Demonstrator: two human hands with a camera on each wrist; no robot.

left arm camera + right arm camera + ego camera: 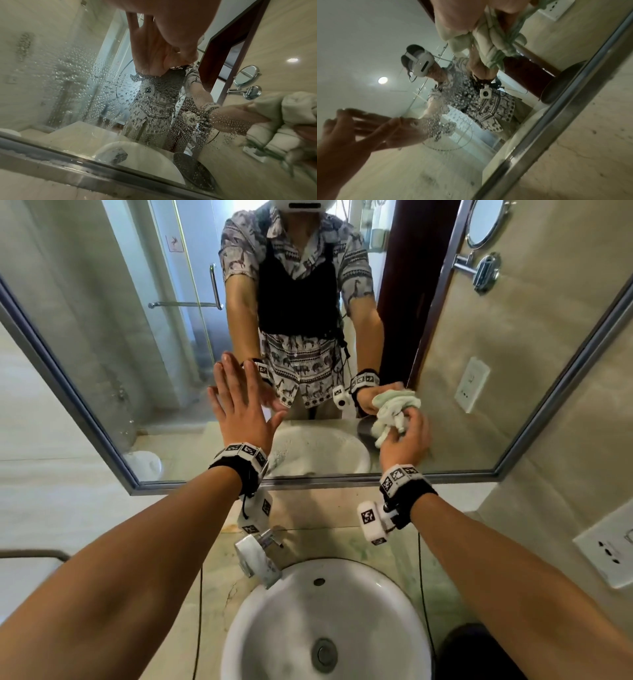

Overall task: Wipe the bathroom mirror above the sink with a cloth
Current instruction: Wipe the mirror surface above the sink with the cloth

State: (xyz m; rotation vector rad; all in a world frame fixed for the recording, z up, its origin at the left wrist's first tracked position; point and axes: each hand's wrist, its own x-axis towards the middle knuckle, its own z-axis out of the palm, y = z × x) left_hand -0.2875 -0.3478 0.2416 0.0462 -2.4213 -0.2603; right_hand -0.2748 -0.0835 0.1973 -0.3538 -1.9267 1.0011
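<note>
While left hand (239, 409) lies flat, right fingers (416, 426) bunch cloth (394, 412) against mirror (137, 337).

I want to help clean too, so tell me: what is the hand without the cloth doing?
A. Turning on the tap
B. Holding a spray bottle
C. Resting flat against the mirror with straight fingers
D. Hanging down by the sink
C. The left hand lies flat with straight fingers on the mirror, while the right hand grips the bunched cloth against the glass.
</note>
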